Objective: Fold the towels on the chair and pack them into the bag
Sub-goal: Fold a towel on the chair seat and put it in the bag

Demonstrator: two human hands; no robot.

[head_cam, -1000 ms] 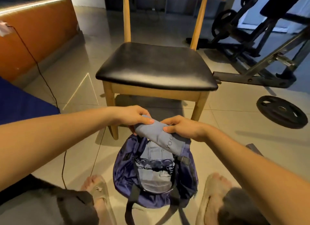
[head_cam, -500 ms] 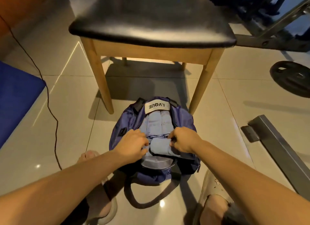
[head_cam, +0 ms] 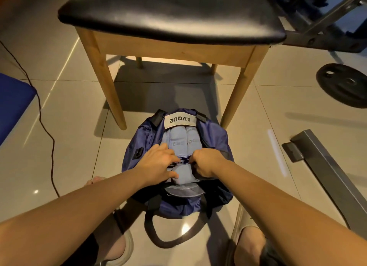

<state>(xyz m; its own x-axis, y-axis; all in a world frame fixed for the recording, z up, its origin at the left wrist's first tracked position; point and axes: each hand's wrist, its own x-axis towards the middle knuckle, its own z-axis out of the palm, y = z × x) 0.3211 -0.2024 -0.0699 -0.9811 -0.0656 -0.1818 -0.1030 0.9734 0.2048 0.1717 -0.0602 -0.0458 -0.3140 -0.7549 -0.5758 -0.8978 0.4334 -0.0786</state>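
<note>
1. The navy blue fabric bag (head_cam: 214, 134) stood open on the glossy tiled floor (head_cam: 69, 126), just in front of the wooden chair with a black padded seat (head_cam: 170, 13).
2. Two rolled pale blue towels (head_cam: 184, 140) lay side by side in the far part of the bag, just below its grey "LVQUE" label (head_cam: 179, 120).
3. A folded pale blue towel (head_cam: 183, 171) lay crosswise in the near part of the bag, against the rolled pair.
4. The left hand (head_cam: 158, 162): grip released, fingers fairly straight and lying flat on the left end of the folded towel.
5. The right hand (head_cam: 206, 163): grip clenched, fingers curled down over the right end of the folded towel; fingertips hidden inside the bag.
6. The bag's dark carry strap (head_cam: 156, 240) looped on the floor towards the person, between two sandalled feet (head_cam: 248, 242).
7. Surroundings: a thin black cable (head_cam: 45, 126) and a blue mat (head_cam: 14, 107) to the left; a black weight plate (head_cam: 343, 85) and a grey metal bar (head_cam: 327, 166) to the right, all well apart from the bag.
</note>
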